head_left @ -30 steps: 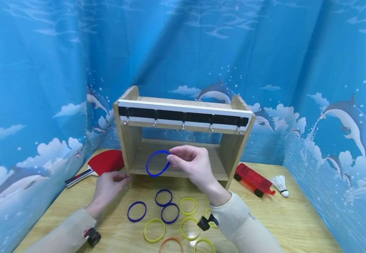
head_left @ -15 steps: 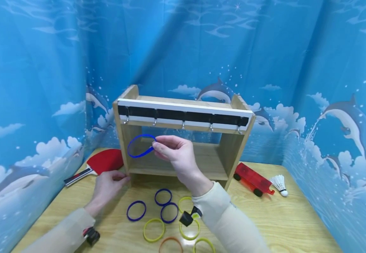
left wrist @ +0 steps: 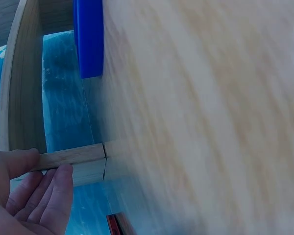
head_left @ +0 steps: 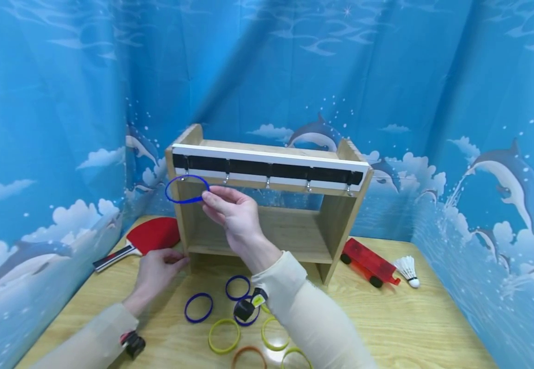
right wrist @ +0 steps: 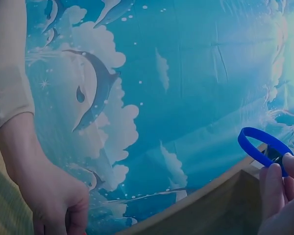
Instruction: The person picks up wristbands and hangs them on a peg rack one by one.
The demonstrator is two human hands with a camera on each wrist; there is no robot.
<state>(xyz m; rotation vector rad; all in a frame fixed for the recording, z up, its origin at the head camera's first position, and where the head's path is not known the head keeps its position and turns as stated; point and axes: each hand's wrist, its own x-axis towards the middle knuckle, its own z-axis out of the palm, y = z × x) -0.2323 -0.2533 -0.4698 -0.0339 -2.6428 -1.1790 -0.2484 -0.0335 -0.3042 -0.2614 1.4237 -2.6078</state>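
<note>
My right hand (head_left: 236,215) pinches a blue silicone wristband (head_left: 185,201) between thumb and fingertips, raised at the left front of a small wooden rack (head_left: 290,233). In the head view the wristband overlaps the leftmost metal hook (head_left: 184,177) of the row along the rack's top front. The right wrist view shows this wristband (right wrist: 262,134) tilted, a dark piece behind its loop. Low at the rack's left side, my left hand (head_left: 158,269) grips the edge of a wooden panel (left wrist: 71,156), thumb on one face and fingers on the other.
Several blue, yellow and orange wristbands lie on the table before the rack, one yellow band (head_left: 222,351) near the front. A red table tennis bat (head_left: 156,237) lies left. To the right are a red toy cart (head_left: 370,261) and a shuttlecock (head_left: 407,270).
The right hand has carried the blue wristband up and left, from before the rack's lower shelf to the leftmost hook. My left hand stays at the rack's side.
</note>
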